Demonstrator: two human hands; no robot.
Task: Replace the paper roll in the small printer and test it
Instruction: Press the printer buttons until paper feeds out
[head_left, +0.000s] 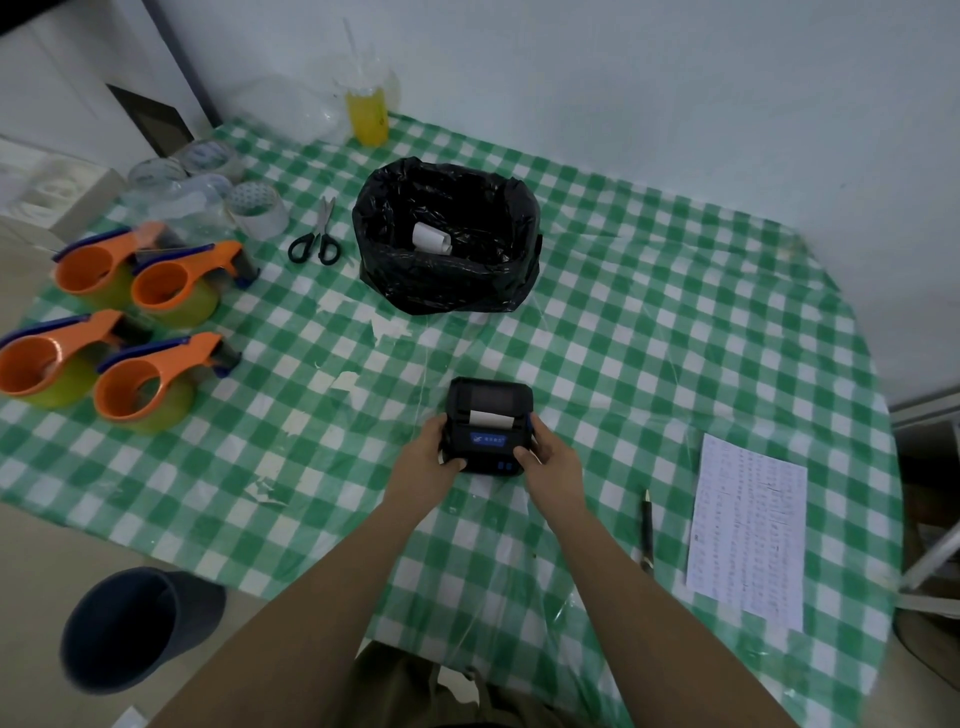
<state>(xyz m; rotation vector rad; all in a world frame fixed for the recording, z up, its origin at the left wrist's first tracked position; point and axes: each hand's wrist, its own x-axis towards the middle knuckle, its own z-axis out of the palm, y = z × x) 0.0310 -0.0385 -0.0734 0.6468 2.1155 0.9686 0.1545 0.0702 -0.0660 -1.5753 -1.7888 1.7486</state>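
A small black printer rests on the green checked tablecloth near the table's front middle. A short strip of white paper sticks out of its slot, and its lid looks closed. My left hand grips the printer's left side. My right hand grips its right side, with the thumb on the front near the buttons. A curled piece of white paper lies inside the black-lined bin behind the printer.
Several orange tape dispensers sit at the left, with clear tape rolls and scissors behind them. A yellow drink stands at the back. A pen and printed sheet lie right. A dark bucket stands on the floor.
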